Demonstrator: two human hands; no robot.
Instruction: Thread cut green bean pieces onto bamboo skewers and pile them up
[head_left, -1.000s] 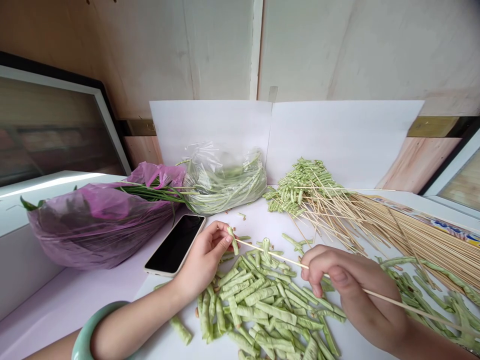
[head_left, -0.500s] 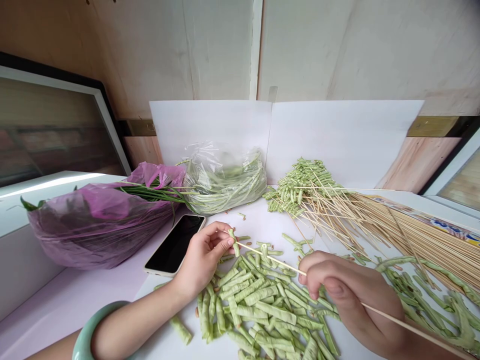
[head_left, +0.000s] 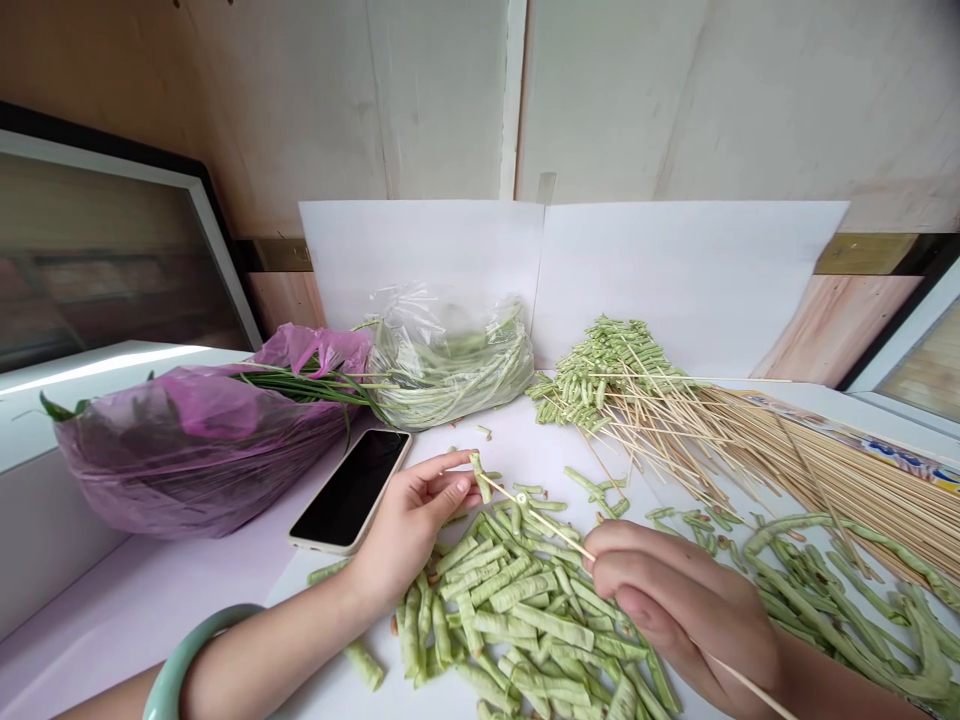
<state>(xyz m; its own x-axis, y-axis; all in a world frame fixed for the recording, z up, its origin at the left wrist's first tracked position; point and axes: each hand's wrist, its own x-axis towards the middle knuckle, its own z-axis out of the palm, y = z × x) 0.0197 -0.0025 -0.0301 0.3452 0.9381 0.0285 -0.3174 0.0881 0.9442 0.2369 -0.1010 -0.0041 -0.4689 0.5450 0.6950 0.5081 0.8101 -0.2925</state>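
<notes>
My right hand [head_left: 675, 600] is closed around a thin wooden skewer [head_left: 561, 533], whose tip points up and left and whose shaft runs out below the hand. At that tip, the thumb and forefinger of my left hand [head_left: 405, 525] pinch a short piece of green bean [head_left: 481, 479], set crosswise to the stick. A small ring-like green bit [head_left: 522, 499] shows along the skewer's line; I cannot tell if it is threaded on it. Beneath both hands spreads a pile of cut green bean pieces [head_left: 525, 590]. A pale green bangle [head_left: 196, 650] circles my left wrist.
A phone [head_left: 349, 490] lies beside my left hand, with a purple bag of greens [head_left: 202, 440] beyond. Long beans fill a clear bag [head_left: 454, 370] at the back. Bean-loaded skewers [head_left: 611, 365], bare skewers [head_left: 847, 450] and bean scraps [head_left: 847, 600] lie at the right.
My right hand has shifted left along with the skewer, which now slants more steeply. My left fingers and the bean piece have moved slightly right and up.
</notes>
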